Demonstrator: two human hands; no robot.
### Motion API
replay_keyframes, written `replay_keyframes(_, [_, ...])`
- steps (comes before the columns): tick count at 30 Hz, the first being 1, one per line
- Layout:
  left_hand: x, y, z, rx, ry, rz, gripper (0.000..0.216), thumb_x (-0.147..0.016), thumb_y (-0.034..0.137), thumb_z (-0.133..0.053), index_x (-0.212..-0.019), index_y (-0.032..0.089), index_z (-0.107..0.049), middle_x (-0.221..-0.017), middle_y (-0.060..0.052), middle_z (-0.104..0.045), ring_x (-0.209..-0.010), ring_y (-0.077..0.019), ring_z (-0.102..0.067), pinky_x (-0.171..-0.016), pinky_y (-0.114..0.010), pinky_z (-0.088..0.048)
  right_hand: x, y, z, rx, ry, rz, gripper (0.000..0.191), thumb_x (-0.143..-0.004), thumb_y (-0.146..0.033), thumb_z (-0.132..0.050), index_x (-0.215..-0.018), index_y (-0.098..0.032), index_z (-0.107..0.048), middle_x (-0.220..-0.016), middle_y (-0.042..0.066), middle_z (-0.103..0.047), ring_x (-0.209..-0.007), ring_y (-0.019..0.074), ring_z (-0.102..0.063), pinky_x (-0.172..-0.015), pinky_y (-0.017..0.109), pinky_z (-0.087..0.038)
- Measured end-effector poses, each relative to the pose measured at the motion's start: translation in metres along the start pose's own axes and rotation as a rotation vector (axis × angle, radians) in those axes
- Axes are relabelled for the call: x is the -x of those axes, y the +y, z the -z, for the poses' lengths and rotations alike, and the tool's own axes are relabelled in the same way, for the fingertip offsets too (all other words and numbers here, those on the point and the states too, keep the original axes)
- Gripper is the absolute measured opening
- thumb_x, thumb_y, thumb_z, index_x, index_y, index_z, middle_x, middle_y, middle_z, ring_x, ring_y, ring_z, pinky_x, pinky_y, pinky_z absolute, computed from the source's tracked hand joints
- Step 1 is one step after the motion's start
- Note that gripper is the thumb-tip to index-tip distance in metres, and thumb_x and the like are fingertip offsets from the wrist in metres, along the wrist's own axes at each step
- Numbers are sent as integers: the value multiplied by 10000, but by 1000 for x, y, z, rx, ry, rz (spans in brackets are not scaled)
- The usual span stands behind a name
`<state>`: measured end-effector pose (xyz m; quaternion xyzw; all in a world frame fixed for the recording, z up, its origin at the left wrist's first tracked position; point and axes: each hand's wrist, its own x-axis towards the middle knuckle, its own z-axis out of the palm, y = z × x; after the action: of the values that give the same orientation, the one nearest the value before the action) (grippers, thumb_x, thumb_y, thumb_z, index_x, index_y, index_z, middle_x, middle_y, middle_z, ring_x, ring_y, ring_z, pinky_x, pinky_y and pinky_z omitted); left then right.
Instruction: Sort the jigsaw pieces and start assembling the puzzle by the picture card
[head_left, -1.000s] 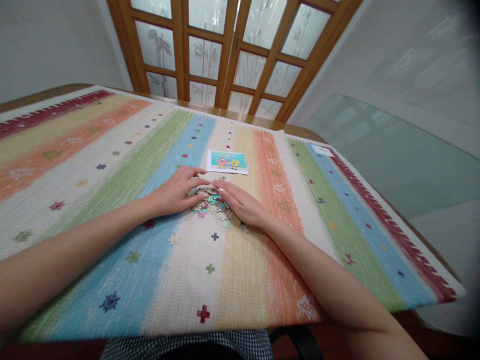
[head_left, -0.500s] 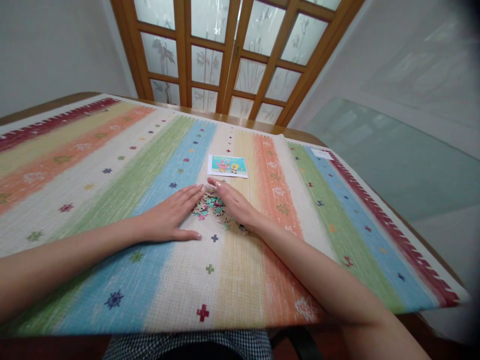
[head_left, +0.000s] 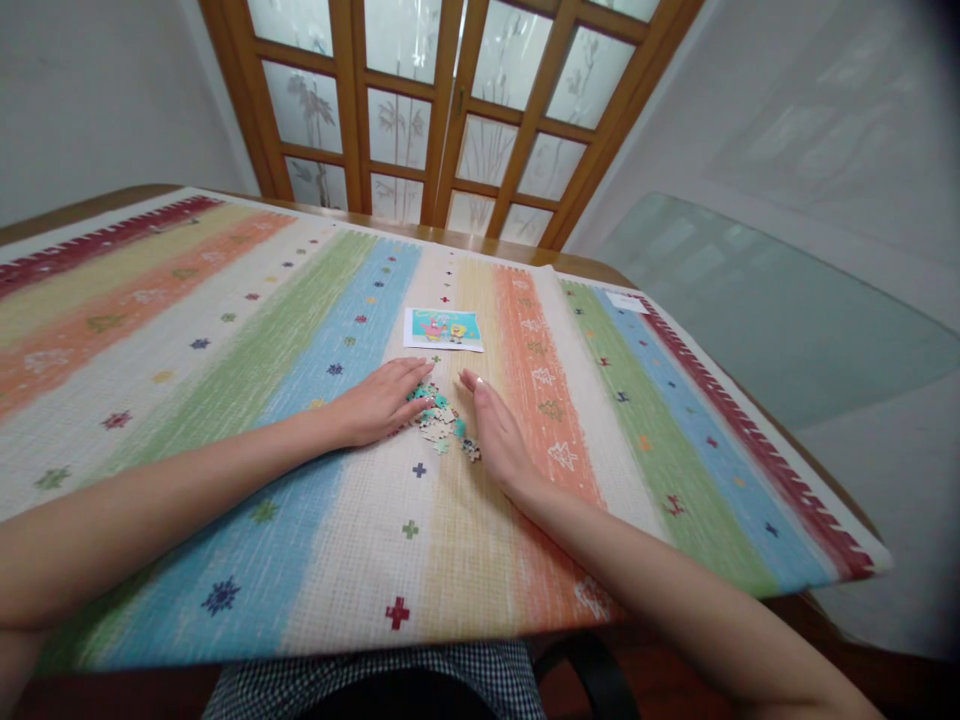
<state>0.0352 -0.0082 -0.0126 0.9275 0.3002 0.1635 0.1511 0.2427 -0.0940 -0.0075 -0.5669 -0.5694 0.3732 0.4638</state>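
Puzzle pcs (head_left: 439, 430) btwn our hands

The pcs lie in a loose heap, well in from the table's (head_left: 592, 268) near edge. Our L hand (head_left: 386, 402) rests palm down at the heap's left side, fingers outstretched, nothing gripped that we can see. Our R hand (head_left: 499, 435) stands edge-down just right of it, fingers nearly straight, no pc gripped. Toward the far edge: pic card (head_left: 446, 330); nr the far-right corner, a white label (head_left: 627, 302).
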Motion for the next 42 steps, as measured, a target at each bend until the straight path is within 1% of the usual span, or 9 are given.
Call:
replay_keyframes(4, [3, 4, 3, 21, -19, -67, 672, -1005, 583, -387, -1486, 114, -377, -1541, -206, -421, -1434, -303, -390, -1188, -494, -310, -17, -3, -32, -28, 5, 42, 745, -961, -722, -246, -1463, -219, -469, -1563, 108, -435, -1451, 197, -386, -1228, 426, -275])
replay_keyframes(7, [9, 8, 4, -18, -54, -133, 958, -823, 735, -597, -1519, 131, -336, -1571, -216, -370, -1451, -348, -354, -1197, -510, -285, -26, -1, -47, -100, 10, 39, 735, -980, -688, -205, -1500, -212, -413, -1574, 101, -420, -1455, 180, -382, -1224, 410, -284])
replay_keyframes(12, [8, 24, -5, -93, -24, -37, 1148, -699, 845, -622, -1554, 165, -269, -1601, -224, -303, -1469, -387, -306, -1196, -537, -247, -35, 7, -39, -180, 25, 28, 735, -1002, -627, -74, -1553, -203, -314, -1578, 113, -414, -1449, 176, -398, -1179, 413, -356])
replay_keyframes(19, [-7, 48, -19, -155, -12, 52, 756, -867, 760, -501, -1460, 292, -486, -1574, -124, -399, -1447, -414, -318, -1153, -669, -206, -47, 7, 1, -155, 90, 50, 709, -1004, -609, -94, -1543, -216, -330, -1561, 116, -440, -1449, 179, -399, -1165, 433, -358])
replay_keyframes(22, [-7, 48, -18, -162, -21, 34, 517, -1002, 577, -398, -1416, 309, -552, -1550, -92, -445, -1436, -363, -362, -1157, -620, -248, -57, 7, 13, -160, 135, 92, 680, -1005, -595, -179, -1499, -187, -406, -1543, 124, -464, -1419, 168, -441, -1181, 407, -327])
replay_keyframes(26, [-5, 42, -15, -151, -16, 6, 456, -1034, 475, -382, -1408, 292, -566, -1533, -72, -477, -1422, -303, -405, -1168, -530, -298, -83, 10, 24, 11, 166, 169, 673, -987, -620, -281, -1436, -170, -504, -1509, 128, -508, -1401, 182, -460, -1188, 381, -308])
replay_keyframes(31, [3, 26, -6, -169, -17, 18, 457, -1044, 438, -375, -1419, 253, -558, -1533, -75, -480, -1438, -270, -392, -1189, -483, -295, -119, 17, 21, 492, -58, 267, 548, -1001, -535, -368, -1374, -206, -598, -1468, 116, -556, -1423, 239, -430, -1203, 466, -263])
replay_keyframes(35, [14, 4, 3, -211, -28, 59, 463, -1051, 445, -349, -1446, 286, -531, -1544, -60, -467, -1443, -263, -391, -1188, -477, -304, -135, 17, 1, 834, -273, 291, 471, -1029, -313, -350, -1463, -238, -514, -1571, 90, -432, -1502, 272, -289, -1211, 570, -171])
replay_keyframes(42, [39, -47, 22, -280, 18, 150, 512, -1042, 463, -346, -1415, 197, -574, -1519, -100, -494, -1432, -271, -408, -1213, -453, -270, -162, 2, -57, 908, -452, 343, 528, -1055, -375, -262, -1531, -207, -420, -1622, 92, -335, -1519, 266, -247, -1226, 478, -207])
